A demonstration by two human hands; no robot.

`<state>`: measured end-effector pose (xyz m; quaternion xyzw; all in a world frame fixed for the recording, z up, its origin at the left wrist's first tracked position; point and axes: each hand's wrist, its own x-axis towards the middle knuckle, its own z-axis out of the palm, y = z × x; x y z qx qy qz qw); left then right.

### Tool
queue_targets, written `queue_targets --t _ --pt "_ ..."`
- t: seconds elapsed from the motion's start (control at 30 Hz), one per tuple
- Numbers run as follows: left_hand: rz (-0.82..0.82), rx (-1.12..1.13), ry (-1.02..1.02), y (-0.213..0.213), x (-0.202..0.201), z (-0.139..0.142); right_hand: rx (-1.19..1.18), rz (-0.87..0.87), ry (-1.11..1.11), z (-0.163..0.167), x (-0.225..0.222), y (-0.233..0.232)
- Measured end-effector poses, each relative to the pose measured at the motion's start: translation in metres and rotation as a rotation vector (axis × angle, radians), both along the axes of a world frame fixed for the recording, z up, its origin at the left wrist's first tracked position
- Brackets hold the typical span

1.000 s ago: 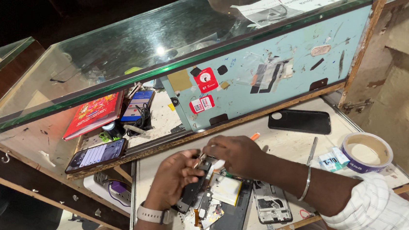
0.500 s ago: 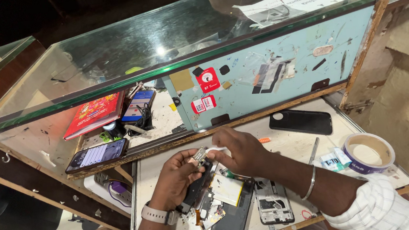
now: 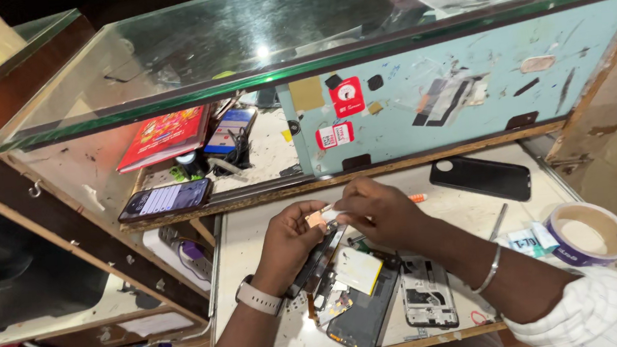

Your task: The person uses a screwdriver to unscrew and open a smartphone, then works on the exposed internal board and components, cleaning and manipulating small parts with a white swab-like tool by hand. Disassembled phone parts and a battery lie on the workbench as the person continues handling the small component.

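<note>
Glass counter (image 3: 240, 47) spans 10–2 o'clock, blue panel (image 3: 464, 102) beneath. White desk (image 3: 255, 236) at centre. Opened phone (image 3: 359, 302) at 6, black cover (image 3: 481, 178) at 3, tape roll (image 3: 588, 232) at 4. Left hand (image 3: 288, 241) and right hand (image 3: 377, 208) meet, pinching a small part (image 3: 321, 216) above the phone.

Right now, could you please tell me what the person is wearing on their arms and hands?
The left hand is bare, with a watch on a pale, light-coloured strap around the wrist and no sleeve in view. The right hand is also bare; a thin silver-coloured metal bangle circles that wrist, and further up the arm is a rolled white sleeve with a faint check pattern.
</note>
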<state>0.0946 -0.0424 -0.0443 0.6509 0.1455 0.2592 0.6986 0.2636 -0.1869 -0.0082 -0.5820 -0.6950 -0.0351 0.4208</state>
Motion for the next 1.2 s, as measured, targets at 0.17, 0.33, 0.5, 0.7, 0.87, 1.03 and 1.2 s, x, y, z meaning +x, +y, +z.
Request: queue_targets --t 0.17,0.33,0.5,0.7,0.87,1.03,1.2 --pt "0.057 0.036 -0.034 0.002 -0.002 0.004 -0.005 -0.05 -0.037 0.003 0.01 0.0" --pt "0.002 -0.041 -0.005 -0.002 -0.002 0.003 0.114 0.011 -0.075 -0.002 0.003 0.002" --pt "0.061 -0.069 0.099 -0.009 -0.001 0.007 0.12 -0.023 -0.184 -0.002 0.003 0.003" --pt "0.096 -0.097 0.03 0.0 -0.003 0.002 0.093 -0.023 -0.163 -0.003 0.005 0.001" --pt "0.06 -0.065 -0.047 0.002 -0.002 -0.006 0.179 0.049 -0.185 -0.004 0.005 0.003" --pt "0.079 -0.194 -0.075 0.0 -0.003 0.001 0.031 -0.065 -0.098 -0.004 0.007 0.002" --pt "0.043 -0.156 -0.118 -0.001 -0.009 0.003 0.117 0.025 -0.165 -0.007 0.002 0.003"
